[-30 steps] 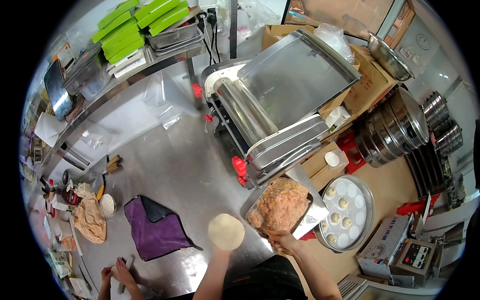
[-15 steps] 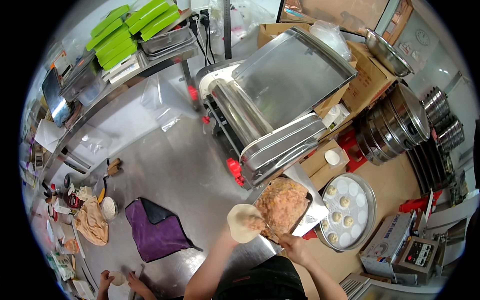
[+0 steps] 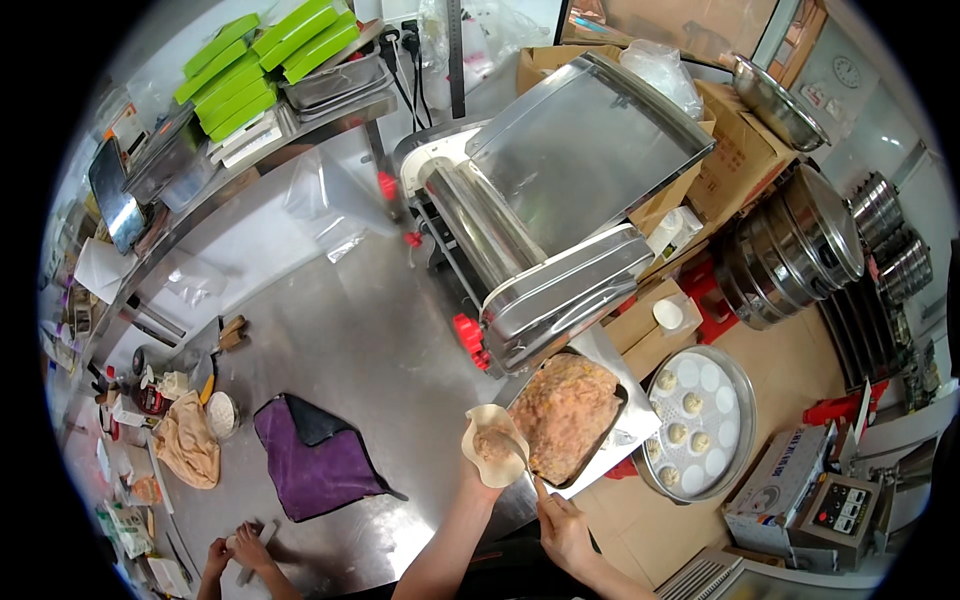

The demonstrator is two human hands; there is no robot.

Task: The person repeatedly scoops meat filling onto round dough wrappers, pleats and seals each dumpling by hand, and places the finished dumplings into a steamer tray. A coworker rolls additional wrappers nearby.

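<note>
A round dough wrapper [image 3: 481, 421] rests cupped in my left hand [image 3: 484, 488], its edge wavy and curling up. Pinkish meat filling [image 3: 492, 447] lies in its middle. My right hand [image 3: 567, 532] is closed round the handle of a spoon [image 3: 541, 489], whose head is at the wrapper's right side, against or close to the filling; its exact shape is hard to make out. Just right of the wrapper, a dark-rimmed tray holds a large heap of meat filling [image 3: 567, 415]. Most of my left fingers are hidden beneath the wrapper.
A dough-rolling machine [image 3: 490, 220] stands beyond the filling. To the right, a round steamer tray [image 3: 744, 440] holds several filled buns. A purple cloth [image 3: 318, 470] lies on the steel table [image 3: 300, 330]. Another person's hands [image 3: 240, 548] work at lower left.
The wrapper has gone from flat to cupped around the filling. My right hand and spoon have shifted left and down from the filling heap. The other person's hands have drawn together.
</note>
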